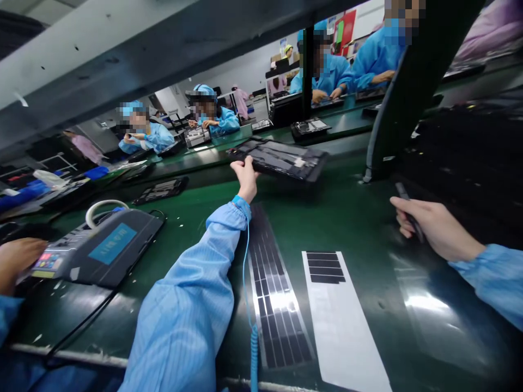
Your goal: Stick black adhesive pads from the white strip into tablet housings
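Observation:
My left hand [245,177], its blue sleeve banded by a wrist strap, grips the near edge of a black tablet-sized panel [281,159] raised slightly above the green bench [347,201]. My right hand [435,228] is shut around a slim dark tool [406,209], well to the right of the panel. Between my arms, a dark striped adhesive sheet [275,288] lies flat on the bench. Beside it rests a white backing strip [341,321] with black pads at its far end. Neither hand touches these strips.
A co-worker's hand [20,261] rests at the far left by a dark device with a blue label [98,245]. A black beam [102,71] crosses overhead, and a dark upright frame [408,92] stands at right. Several people in blue work beyond, with more black panels.

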The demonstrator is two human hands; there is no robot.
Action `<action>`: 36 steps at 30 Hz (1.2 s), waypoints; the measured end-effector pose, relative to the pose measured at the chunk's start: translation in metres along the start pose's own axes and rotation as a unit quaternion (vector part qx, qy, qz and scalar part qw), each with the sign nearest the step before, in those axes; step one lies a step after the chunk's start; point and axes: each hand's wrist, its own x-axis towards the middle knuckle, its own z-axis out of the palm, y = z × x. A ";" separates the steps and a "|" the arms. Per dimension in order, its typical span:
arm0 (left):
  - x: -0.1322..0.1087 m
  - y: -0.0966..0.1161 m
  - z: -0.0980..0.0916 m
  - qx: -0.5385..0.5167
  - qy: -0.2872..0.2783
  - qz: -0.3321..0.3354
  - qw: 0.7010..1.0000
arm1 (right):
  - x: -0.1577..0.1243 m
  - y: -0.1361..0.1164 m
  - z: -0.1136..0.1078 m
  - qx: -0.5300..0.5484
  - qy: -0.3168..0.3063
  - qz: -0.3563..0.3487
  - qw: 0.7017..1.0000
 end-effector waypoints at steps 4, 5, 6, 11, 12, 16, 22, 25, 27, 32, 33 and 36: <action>0.025 -0.028 -0.016 0.034 0.063 -0.049 0.996 | 0.001 0.002 0.000 -0.052 -0.005 -0.013 0.999; 0.028 -0.033 -0.020 0.049 0.054 -0.068 0.995 | 0.000 0.002 0.000 -0.061 -0.007 -0.014 0.998; 0.031 -0.036 -0.024 0.067 0.036 -0.087 0.993 | 0.000 0.001 0.001 -0.070 -0.008 -0.016 0.997; 0.031 -0.030 -0.030 0.173 -0.136 -0.147 0.964 | 0.000 0.001 0.001 -0.084 -0.010 -0.026 0.996; 0.026 -0.026 -0.026 0.188 -0.169 -0.150 0.956 | 0.000 0.000 0.001 -0.082 -0.006 -0.029 0.996; -0.023 -0.006 -0.005 0.264 -0.381 -0.052 0.885 | -0.008 -0.009 0.001 -0.103 0.000 -0.041 0.994; -0.130 0.013 -0.025 0.380 -0.688 0.191 0.587 | -0.029 -0.041 0.023 -0.142 -0.112 -0.132 0.975; -0.153 0.005 -0.046 0.405 -0.661 0.260 0.576 | -0.028 -0.043 0.039 -0.205 -0.185 -0.171 0.946; -0.154 0.001 -0.054 0.411 -0.647 0.274 0.581 | -0.024 -0.038 0.047 -0.239 -0.211 -0.181 0.930; -0.130 -0.001 -0.053 0.417 -0.619 0.267 0.609 | -0.015 -0.016 0.051 -0.307 -0.182 -0.184 0.916; -0.124 -0.003 -0.053 0.425 -0.600 0.267 0.623 | -0.014 -0.013 0.051 -0.324 -0.179 -0.195 0.908; -0.106 -0.012 -0.053 0.443 -0.551 0.264 0.656 | -0.014 -0.011 0.051 -0.367 -0.188 -0.215 0.885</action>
